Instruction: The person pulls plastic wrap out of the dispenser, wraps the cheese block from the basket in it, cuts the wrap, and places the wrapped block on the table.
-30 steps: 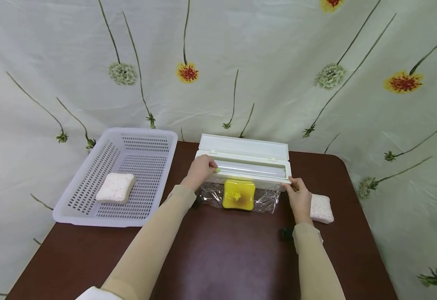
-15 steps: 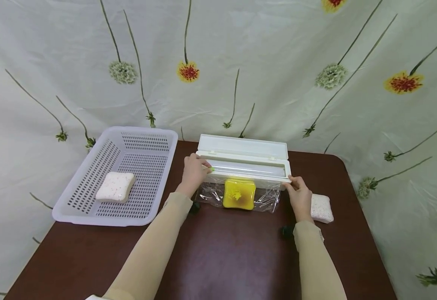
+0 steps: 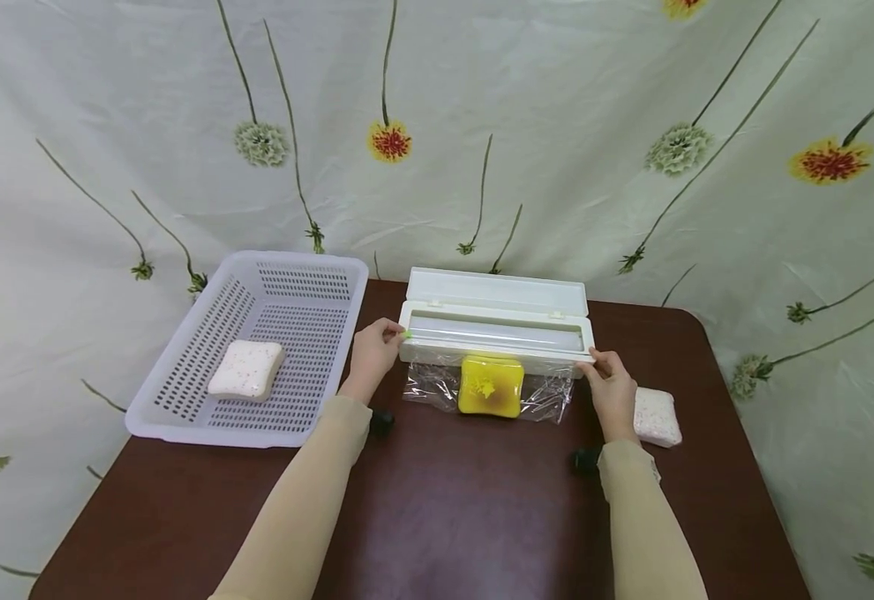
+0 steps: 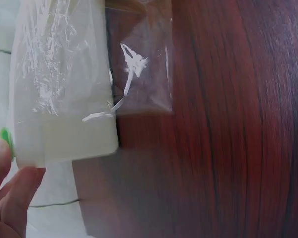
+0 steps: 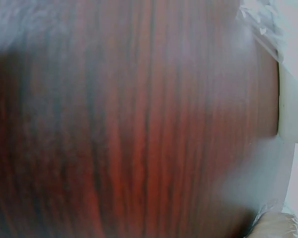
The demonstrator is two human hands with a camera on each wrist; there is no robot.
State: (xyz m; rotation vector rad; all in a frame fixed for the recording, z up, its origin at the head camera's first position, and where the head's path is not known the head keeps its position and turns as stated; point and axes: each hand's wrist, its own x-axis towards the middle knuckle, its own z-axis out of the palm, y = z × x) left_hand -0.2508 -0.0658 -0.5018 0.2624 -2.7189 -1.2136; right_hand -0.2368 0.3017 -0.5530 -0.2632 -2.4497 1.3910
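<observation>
A white cling film dispenser (image 3: pixel 496 360) stands at the back of the table, lid raised, with the film roll (image 3: pixel 496 331) showing inside. My left hand (image 3: pixel 373 354) is at its left end, thumb and fingers pinching the small green slider (image 3: pixel 407 334) on the front edge. My right hand (image 3: pixel 611 390) grips the right front corner between thumb and fingers. Clear cling film (image 3: pixel 429 385) hangs from the front onto the table. With the film about it, a yellow bread-slice-shaped block (image 3: pixel 491 387) lies against the dispenser's front. In the left wrist view, the film's corner (image 4: pixel 149 94) spreads over the wood.
A pale lilac perforated basket (image 3: pixel 174 427) stands on the left, holding a white speckled bread-slice-shaped block (image 3: pixel 247 370). A similar block (image 3: pixel 657 417) lies right of my right hand. The dark wood table (image 3: pixel 474 508) meets a flowered cloth (image 3: pixel 437 200) behind.
My left hand has slid leftward along the dispenser's front edge with the green slider, reaching the left end. My right hand keeps its grip on the right corner. The head view has turned slightly left.
</observation>
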